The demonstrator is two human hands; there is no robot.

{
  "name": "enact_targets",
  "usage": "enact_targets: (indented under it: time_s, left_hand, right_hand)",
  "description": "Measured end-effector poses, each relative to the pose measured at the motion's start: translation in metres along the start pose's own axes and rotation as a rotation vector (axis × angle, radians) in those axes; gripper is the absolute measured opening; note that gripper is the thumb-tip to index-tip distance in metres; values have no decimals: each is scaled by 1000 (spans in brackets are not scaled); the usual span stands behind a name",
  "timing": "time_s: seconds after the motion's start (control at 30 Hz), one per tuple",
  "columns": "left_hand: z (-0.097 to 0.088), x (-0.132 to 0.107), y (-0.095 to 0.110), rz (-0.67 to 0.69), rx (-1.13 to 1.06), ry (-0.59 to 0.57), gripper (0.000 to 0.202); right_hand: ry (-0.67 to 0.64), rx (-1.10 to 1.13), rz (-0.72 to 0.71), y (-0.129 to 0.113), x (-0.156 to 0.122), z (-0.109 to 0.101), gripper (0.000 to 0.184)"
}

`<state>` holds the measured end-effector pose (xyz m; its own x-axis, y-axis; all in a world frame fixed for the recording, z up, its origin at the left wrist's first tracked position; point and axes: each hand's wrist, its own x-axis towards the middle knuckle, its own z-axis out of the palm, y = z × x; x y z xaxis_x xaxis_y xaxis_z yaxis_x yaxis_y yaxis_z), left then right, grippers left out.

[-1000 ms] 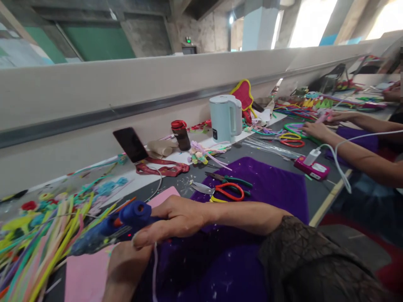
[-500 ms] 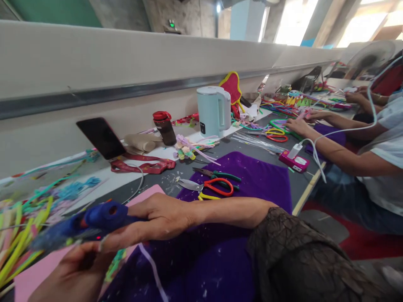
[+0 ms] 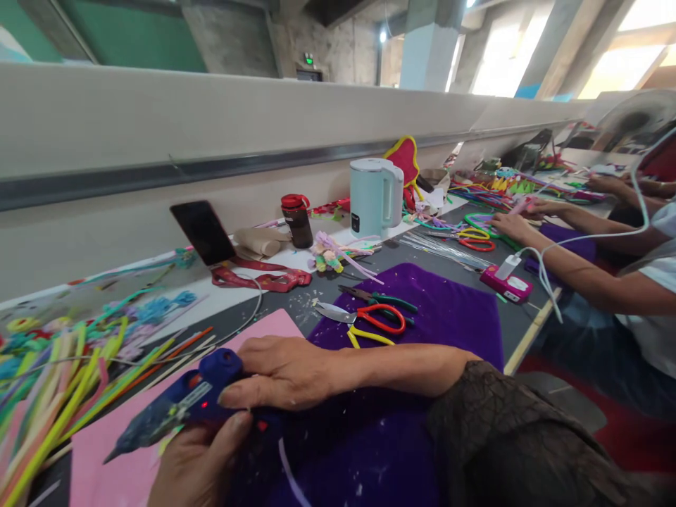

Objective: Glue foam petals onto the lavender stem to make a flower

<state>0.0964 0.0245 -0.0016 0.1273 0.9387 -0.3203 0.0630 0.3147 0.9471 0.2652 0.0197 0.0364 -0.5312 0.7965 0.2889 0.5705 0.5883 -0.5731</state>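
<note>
My right hand (image 3: 279,373) is closed round the handle of a blue hot glue gun (image 3: 179,408), whose nozzle points left and down over a pink sheet (image 3: 100,458). A small red light glows on the gun. My left hand (image 3: 195,458) sits just under the gun at the bottom edge, its fingers curled and its thumb raised against the gun's body. A small yellow-green bit shows at its fingertips, mostly hidden. A thin white strand trails over the purple cloth (image 3: 448,317) below my wrist.
Red-handled scissors (image 3: 370,317), green pliers (image 3: 383,299) and a yellow strip lie on the cloth. Coloured pipe cleaners (image 3: 53,380) pile up at left. A propped phone (image 3: 203,232), bottle (image 3: 297,220) and kettle (image 3: 372,197) stand behind. A co-worker's arms (image 3: 581,267) and a pink charger (image 3: 504,284) are at right.
The glue gun has dropped lower over the pink sheet, its nozzle now tilted down. My left hand has come up under it, and my view has swung a little.
</note>
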Motion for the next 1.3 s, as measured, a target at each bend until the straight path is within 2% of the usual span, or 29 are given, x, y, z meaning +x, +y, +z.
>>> enact_targets:
  time_s: [0.07, 0.13, 0.17, 0.2, 0.23, 0.3, 0.4, 0.5, 0.6, 0.8, 0.97, 1.07, 1.17, 1.2, 1.3]
  left_hand:
    - [1, -3, 6, -12, 8, -40, 34]
    - [5, -9, 17, 2, -82, -67, 42]
    - [7, -12, 22, 31, -113, -65, 42]
    - [8, -13, 25, 50, -133, -62, 42]
    - [8, -14, 27, 70, -176, -60, 42]
    - [6, -13, 27, 47, -268, -86, 46]
    - [0, -6, 18, 34, -359, -87, 53]
    - [-7, 1, 13, 32, -390, -85, 58]
    - [-11, 4, 13, 14, -394, -77, 61]
    - [-9, 5, 17, 12, -384, -5, 54]
    - [-9, 6, 18, 37, -387, 7, 50]
    - [-12, 6, 20, 25, -431, -10, 45]
    - [-17, 2, 22, 5, -512, -63, 36]
    - [-19, 0, 23, 1, -557, -85, 32]
    - [-22, -3, 26, -33, -672, -152, 26]
  right_hand:
    - [-11, 25, 19, 2, -9, -11, 35]
    - [-54, -3, 61, 14, -25, -29, 29]
    - [-47, -63, 184, 24, -35, -41, 24]
    - [-43, -141, 387, 37, -46, -54, 22]
    - [-13, -201, 505, 51, -58, -68, 24]
    - [39, -315, 693, 83, -86, -95, 30]
    - [124, -507, 983, 127, -131, -127, 28]
    - [213, -666, 1194, 160, -170, -142, 29]
    - [241, -752, 1314, 184, -195, -145, 29]
    - [225, -831, 1377, 216, -205, -143, 29]
    - [264, -862, 1385, 224, -204, -142, 31]
    - [328, -895, 1377, 217, -203, -147, 31]
    - [418, -935, 1319, 199, -198, -153, 30]
    - [452, -944, 1298, 193, -197, -154, 25]
    - [564, -968, 1195, 180, -197, -152, 39]
